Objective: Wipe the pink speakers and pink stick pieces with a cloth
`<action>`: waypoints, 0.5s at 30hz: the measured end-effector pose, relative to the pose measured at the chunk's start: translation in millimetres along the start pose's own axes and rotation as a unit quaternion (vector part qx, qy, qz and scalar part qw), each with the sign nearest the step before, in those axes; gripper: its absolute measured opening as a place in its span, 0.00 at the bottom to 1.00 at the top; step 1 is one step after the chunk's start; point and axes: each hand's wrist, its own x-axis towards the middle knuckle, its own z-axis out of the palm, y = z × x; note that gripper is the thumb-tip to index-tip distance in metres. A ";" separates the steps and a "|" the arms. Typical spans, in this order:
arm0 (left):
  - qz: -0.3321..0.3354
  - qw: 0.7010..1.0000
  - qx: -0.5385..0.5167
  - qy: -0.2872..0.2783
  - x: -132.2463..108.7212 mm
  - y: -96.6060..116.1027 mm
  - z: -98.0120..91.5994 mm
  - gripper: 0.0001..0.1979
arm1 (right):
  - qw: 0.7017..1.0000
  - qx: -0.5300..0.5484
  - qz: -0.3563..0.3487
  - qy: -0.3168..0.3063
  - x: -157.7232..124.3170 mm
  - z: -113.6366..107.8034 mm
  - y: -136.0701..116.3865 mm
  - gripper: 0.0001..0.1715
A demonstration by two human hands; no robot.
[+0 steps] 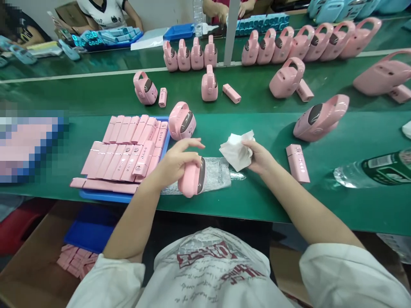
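My left hand (175, 164) grips a pink device with a dark display (189, 179), its index finger stretched out away from it. The device is over a sheet of clear bubble wrap (216, 174) on the bench. In my right hand (258, 156) a crumpled white tissue (237, 150) is pinched, just right of and above the wrap. Behind my left hand stands another pink device with a carrying handle (182, 121). Left of it, a blue tray (109, 196) bears rows of pink rectangular blocks (125, 147).
Pink handled devices (311, 119) and loose pink blocks (297, 162) stand on the green bench (257, 201). A plastic bottle (375, 169) lies at the right. Across a divider (231, 34), co-workers (105, 13) sit near blue parts. Below left is a cardboard box (28, 256).
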 end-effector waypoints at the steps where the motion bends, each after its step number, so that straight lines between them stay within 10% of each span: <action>1: -0.013 1.000 -0.003 0.022 -0.3 -3.7 1.8 0.12 | 1.000 0.006 0.010 0.007 -0.7 -1.8 0.1 0.13; 10: -0.159 0.954 -0.235 0.092 -19.9 -13.1 0.0 0.13 | 1.000 0.022 0.019 0.001 -3.3 -13.6 2.1 0.14; 15: -0.178 0.979 -0.092 0.043 -32.8 13.8 19.8 0.42 | 0.999 0.040 -0.004 0.004 -1.7 -12.9 7.7 0.15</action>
